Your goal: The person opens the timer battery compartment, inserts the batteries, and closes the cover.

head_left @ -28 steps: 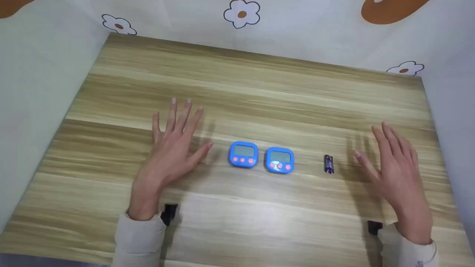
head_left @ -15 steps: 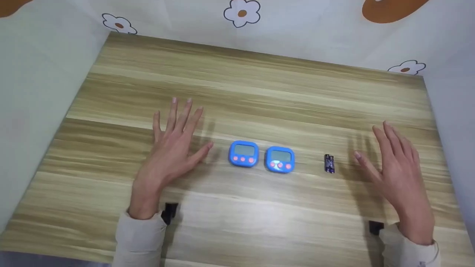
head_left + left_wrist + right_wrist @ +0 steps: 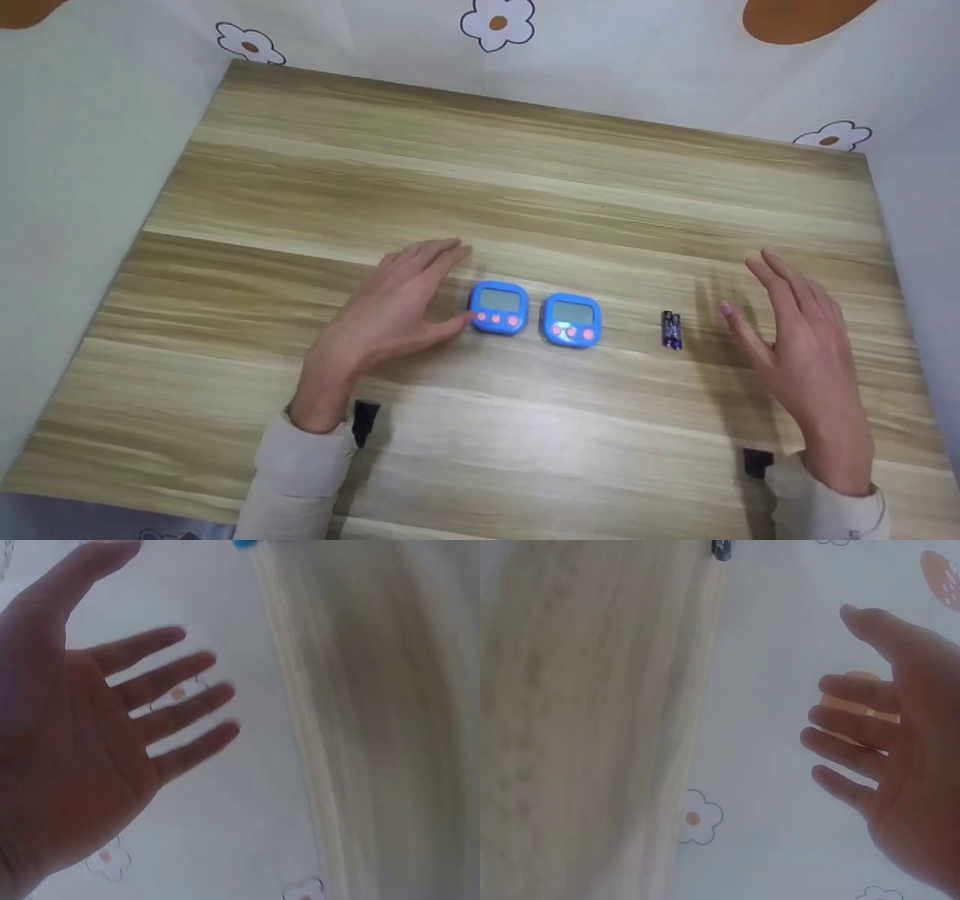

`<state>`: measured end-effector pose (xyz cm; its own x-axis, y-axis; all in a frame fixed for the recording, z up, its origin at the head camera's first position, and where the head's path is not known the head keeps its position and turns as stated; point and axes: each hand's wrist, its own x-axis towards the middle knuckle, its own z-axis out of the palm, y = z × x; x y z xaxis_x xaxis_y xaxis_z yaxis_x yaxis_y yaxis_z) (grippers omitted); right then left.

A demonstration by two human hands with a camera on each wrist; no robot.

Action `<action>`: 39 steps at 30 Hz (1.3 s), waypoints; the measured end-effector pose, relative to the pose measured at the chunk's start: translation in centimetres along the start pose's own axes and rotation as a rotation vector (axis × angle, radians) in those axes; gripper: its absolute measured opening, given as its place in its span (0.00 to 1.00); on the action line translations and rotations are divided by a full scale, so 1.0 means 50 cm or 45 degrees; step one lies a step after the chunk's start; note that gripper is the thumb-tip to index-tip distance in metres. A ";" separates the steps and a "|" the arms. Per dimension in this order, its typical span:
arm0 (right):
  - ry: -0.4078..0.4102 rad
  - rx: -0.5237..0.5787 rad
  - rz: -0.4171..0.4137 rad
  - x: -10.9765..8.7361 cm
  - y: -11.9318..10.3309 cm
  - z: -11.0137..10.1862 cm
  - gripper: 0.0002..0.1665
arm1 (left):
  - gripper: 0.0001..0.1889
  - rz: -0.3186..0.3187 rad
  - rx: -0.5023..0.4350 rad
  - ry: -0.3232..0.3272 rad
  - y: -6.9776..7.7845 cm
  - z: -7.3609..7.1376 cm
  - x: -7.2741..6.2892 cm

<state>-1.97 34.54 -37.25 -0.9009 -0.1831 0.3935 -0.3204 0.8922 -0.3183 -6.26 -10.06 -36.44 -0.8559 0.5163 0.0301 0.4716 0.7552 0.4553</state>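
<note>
Two blue digital timers lie face up side by side on the wooden table, each with a grey screen and three pink buttons. Nearest the left timer (image 3: 500, 300) is my left hand (image 3: 394, 304), its fingers extended and its thumb tip at the timer's left edge; whether they touch I cannot tell. The right timer (image 3: 572, 315) sits a little apart from the first. Further right lie two small dark batteries (image 3: 672, 330) placed side by side. My right hand (image 3: 806, 352) hovers to the right of them with relaxed, spread fingers and holds nothing.
The wood-grain table (image 3: 525, 172) is bordered at the back and sides by pale cloth (image 3: 637, 60) printed with flowers. A black mount (image 3: 365, 421) shows at the left wrist and another black mount (image 3: 758, 462) at the right.
My left hand has moved right toward the left timer, its fingers turning rightward and drawing closer together. The right hand stays nearly in place. The timers and batteries lie as before.
</note>
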 end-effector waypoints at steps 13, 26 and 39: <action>-0.006 0.017 -0.096 0.007 -0.015 0.016 0.31 | 0.36 0.060 0.141 -0.339 0.055 0.044 0.077; -0.035 0.082 -0.113 0.009 -0.039 0.026 0.30 | 0.35 0.096 0.062 -0.208 0.074 0.043 0.084; -0.366 0.286 -0.218 0.065 -0.152 0.071 0.39 | 0.34 0.306 0.073 -0.200 0.150 0.012 0.129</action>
<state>-3.50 25.71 -36.62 -0.8641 -0.4574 0.2099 -0.5000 0.7324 -0.4622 -8.11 -0.83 -33.36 -0.6769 0.7360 -0.0093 0.6720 0.6230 0.4004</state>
